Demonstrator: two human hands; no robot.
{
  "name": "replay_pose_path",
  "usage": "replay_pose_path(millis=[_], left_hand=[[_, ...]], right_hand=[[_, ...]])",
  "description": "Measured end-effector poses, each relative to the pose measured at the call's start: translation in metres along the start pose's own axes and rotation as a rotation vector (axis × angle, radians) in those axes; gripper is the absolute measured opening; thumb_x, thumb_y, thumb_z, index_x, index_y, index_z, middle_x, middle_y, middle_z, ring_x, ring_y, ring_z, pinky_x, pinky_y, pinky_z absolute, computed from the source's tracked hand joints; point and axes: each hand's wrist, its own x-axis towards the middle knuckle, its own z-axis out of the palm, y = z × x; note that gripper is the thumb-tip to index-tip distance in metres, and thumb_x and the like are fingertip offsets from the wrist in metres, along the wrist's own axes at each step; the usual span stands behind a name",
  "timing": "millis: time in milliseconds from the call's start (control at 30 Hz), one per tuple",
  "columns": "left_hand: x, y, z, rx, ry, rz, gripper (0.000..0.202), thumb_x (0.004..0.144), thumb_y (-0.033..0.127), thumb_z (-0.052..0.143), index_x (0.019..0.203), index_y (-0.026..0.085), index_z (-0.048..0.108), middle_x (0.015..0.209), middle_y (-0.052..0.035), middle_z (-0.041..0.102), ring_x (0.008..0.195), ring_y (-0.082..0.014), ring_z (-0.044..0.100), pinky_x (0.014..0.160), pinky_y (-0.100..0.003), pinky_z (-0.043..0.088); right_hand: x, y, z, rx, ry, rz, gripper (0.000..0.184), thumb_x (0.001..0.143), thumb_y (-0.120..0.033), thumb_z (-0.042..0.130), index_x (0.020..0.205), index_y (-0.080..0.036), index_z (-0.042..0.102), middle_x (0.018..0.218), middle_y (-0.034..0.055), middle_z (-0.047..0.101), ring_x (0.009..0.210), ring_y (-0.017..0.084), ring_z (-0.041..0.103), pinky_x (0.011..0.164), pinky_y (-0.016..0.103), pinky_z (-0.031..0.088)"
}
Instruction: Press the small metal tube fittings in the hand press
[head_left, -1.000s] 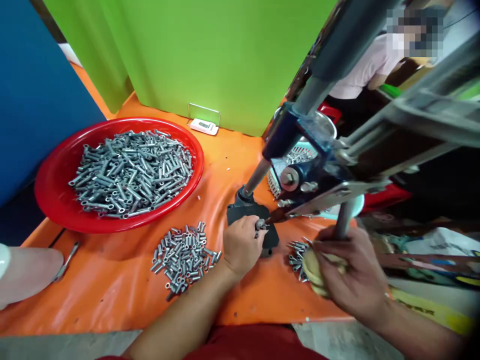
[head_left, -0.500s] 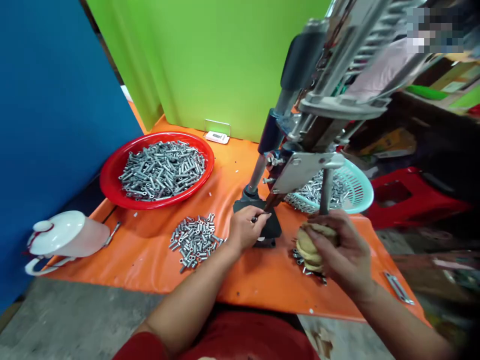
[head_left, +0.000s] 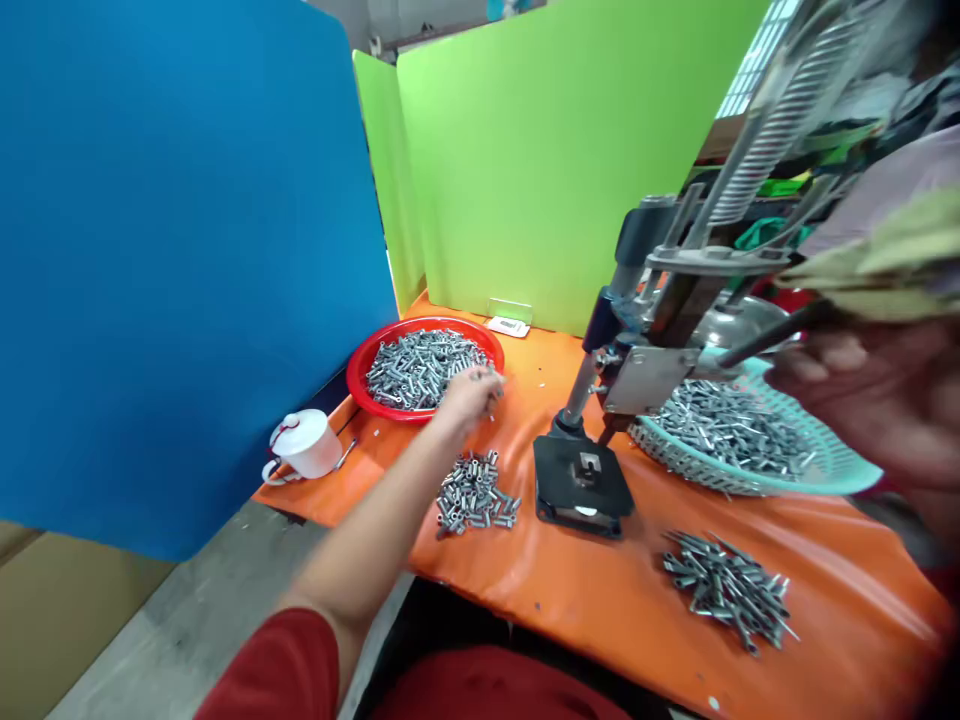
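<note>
My left hand [head_left: 474, 392] is over the right rim of a red basin [head_left: 360, 385] heaped with small metal sleeves. Its fingers are curled together and blurred; whatever they hold cannot be made out. Below that hand lies a loose pile of metal sleeves [head_left: 474, 495]. At the right edge my right hand [head_left: 877, 390], smeared by motion, is closed round the cloth-wrapped handle [head_left: 892, 255] of the hand press lever [head_left: 780, 332]. On the black press base [head_left: 559, 505] sits a small metal fixture [head_left: 586, 468].
A pale green basket [head_left: 832, 475] of metal parts stands behind the press at the right. Thin metal pieces [head_left: 727, 585] lie piled nearer me. A white lidded mug [head_left: 307, 445] is at the table's left end. Green panels [head_left: 555, 170] and a blue panel [head_left: 187, 250] enclose the table.
My left hand has left the press base and moved left to the red basin. The lever handle has risen, with my right hand at it. The view has turned.
</note>
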Motion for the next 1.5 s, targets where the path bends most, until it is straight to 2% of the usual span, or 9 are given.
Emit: replay_pose_path(millis=[133, 233, 300, 400, 500, 767, 933, 1133, 1500], left_hand=[[0.033, 0.035, -0.040, 0.440, 0.285, 0.315, 0.030, 0.069, 0.026, 0.069, 0.094, 0.017, 0.054, 0.091, -0.0074, 0.062, 0.083, -0.0188, 0.060, 0.070, -0.030, 0.047], [0.030, 0.035, -0.053, 0.750, 0.368, 0.546, 0.040, 0.071, 0.026, 0.068, 0.108, 0.015, 0.055, 0.116, -0.0135, 0.057, 0.111, -0.0253, 0.052, 0.094, -0.038, 0.041], [0.014, 0.023, -0.051, 0.855, 0.283, 0.647, 0.034, 0.076, 0.026, 0.063, 0.107, 0.015, 0.057, 0.112, -0.0116, 0.059, 0.105, -0.0225, 0.055, 0.093, -0.036, 0.042], [-0.024, -0.004, -0.040, 0.970, -0.049, 0.659, 0.017, 0.082, 0.029, 0.055, 0.090, 0.017, 0.064, 0.090, -0.0059, 0.064, 0.084, -0.0179, 0.058, 0.080, -0.032, 0.046], [-0.060, -0.034, -0.024, 1.158, -0.329, 0.629, 0.014, 0.080, 0.028, 0.057, 0.082, 0.018, 0.067, 0.081, -0.0067, 0.064, 0.083, -0.0201, 0.057, 0.081, -0.033, 0.044], [-0.093, -0.091, 0.007, 1.342, -0.308, 0.462, 0.011, 0.075, 0.012, 0.054, 0.075, 0.015, 0.065, 0.088, -0.0151, 0.062, 0.096, -0.0289, 0.054, 0.090, -0.040, 0.039], [-0.102, -0.093, 0.010, 1.032, -0.290, 0.407, 0.010, 0.079, 0.016, 0.051, 0.077, 0.016, 0.060, 0.087, -0.0108, 0.063, 0.089, -0.0238, 0.057, 0.084, -0.037, 0.042], [-0.123, -0.090, 0.021, 0.166, -0.494, -0.051, 0.019, 0.075, 0.029, 0.059, 0.086, 0.014, 0.058, 0.076, -0.0039, 0.066, 0.066, -0.0124, 0.060, 0.061, -0.023, 0.041], [-0.138, -0.087, 0.033, -0.073, -0.557, -0.181, 0.030, 0.065, 0.034, 0.072, 0.083, 0.012, 0.059, 0.075, -0.0041, 0.067, 0.061, -0.0093, 0.058, 0.057, -0.021, 0.038]], right_hand=[[-0.004, -0.017, 0.012, 0.310, 0.115, 0.221, 0.046, 0.091, -0.054, 0.036, 0.089, -0.017, 0.062, 0.063, 0.0037, 0.051, 0.053, 0.008, 0.049, 0.057, 0.032, 0.039], [-0.041, -0.005, 0.013, 0.196, 0.141, 0.231, 0.040, 0.086, -0.051, 0.048, 0.097, -0.016, 0.064, 0.066, 0.0043, 0.054, 0.055, 0.010, 0.053, 0.056, 0.030, 0.043], [-0.080, 0.011, 0.015, 0.087, 0.012, 0.288, 0.037, 0.080, -0.050, 0.058, 0.095, -0.017, 0.065, 0.068, 0.0045, 0.057, 0.057, 0.011, 0.055, 0.057, 0.028, 0.046], [-0.145, 0.041, 0.022, -0.130, -0.235, 0.425, 0.038, 0.077, -0.052, 0.060, 0.094, -0.018, 0.066, 0.066, 0.0031, 0.060, 0.058, 0.014, 0.057, 0.054, 0.026, 0.048], [-0.199, 0.075, 0.033, -0.268, -0.497, 0.324, 0.033, 0.082, -0.048, 0.054, 0.091, -0.019, 0.067, 0.071, 0.0036, 0.064, 0.065, 0.015, 0.061, 0.061, 0.026, 0.051], [-0.243, 0.114, 0.040, -0.397, -0.614, 0.072, 0.022, 0.089, -0.033, 0.048, 0.093, -0.020, 0.065, 0.086, 0.0056, 0.066, 0.081, 0.017, 0.063, 0.074, 0.029, 0.051], [-0.237, 0.107, 0.043, -0.352, -0.581, 0.161, 0.024, 0.088, -0.037, 0.049, 0.089, -0.019, 0.066, 0.086, 0.0054, 0.066, 0.081, 0.017, 0.062, 0.076, 0.030, 0.049], [-0.216, 0.082, 0.061, -0.065, -0.356, 0.421, 0.034, 0.082, -0.044, 0.056, 0.098, -0.016, 0.066, 0.083, 0.0055, 0.066, 0.070, 0.014, 0.060, 0.066, 0.026, 0.051], [-0.206, 0.061, 0.065, 0.078, -0.332, 0.449, 0.035, 0.076, -0.046, 0.063, 0.097, -0.017, 0.066, 0.087, 0.0057, 0.067, 0.077, 0.015, 0.062, 0.073, 0.028, 0.053]])
